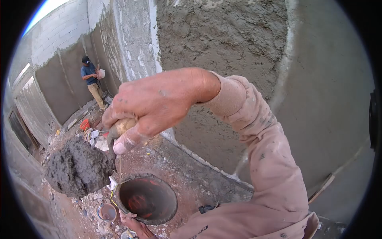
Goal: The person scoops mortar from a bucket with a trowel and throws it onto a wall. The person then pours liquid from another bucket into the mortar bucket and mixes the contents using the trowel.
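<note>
Clenching its fingers [112, 114] round a trowel [125, 125] left of centre, the right hand [153, 99] holds up a lump of wet mortar [79, 167] at lower left; the left hand [135, 224] grasps a bucket [164, 193] by its rim, bottom centre.

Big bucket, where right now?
Head view, bottom, left of centre: the big bucket is held at its rim by the left hand, right of the small bucket.
</note>
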Demonstrator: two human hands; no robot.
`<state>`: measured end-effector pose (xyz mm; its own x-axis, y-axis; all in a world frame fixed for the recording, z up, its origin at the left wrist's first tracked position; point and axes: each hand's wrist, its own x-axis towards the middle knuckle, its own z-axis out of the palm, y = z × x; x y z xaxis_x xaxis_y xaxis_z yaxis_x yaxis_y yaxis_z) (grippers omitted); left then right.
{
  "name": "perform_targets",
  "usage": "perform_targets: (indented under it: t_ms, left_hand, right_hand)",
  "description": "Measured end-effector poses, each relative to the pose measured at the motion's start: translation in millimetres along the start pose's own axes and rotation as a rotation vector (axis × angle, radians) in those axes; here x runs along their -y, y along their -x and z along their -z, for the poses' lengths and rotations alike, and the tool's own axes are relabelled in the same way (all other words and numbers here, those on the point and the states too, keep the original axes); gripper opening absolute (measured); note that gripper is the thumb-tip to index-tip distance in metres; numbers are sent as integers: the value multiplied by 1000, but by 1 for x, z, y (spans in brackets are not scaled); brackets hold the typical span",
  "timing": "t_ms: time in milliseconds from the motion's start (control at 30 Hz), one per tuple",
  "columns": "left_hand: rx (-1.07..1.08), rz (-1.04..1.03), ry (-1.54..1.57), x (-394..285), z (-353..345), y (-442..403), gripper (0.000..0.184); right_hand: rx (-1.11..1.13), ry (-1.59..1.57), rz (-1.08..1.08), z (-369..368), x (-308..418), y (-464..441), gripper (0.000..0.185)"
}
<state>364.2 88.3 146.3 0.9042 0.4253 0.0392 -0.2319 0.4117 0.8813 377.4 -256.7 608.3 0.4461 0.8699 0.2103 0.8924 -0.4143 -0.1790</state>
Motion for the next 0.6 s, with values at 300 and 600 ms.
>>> perform_targets:
  t_ms: [300,600]
  left_hand:
    - [-277,-127,-124,36,-43,19,94]
    - [-477,-71,-415,28,-70,-37,18]
  right_hand:
    - [-851,-979,-499,158,-250,255,33]
    - [-1424,-136,-345,6,-24,463,34]
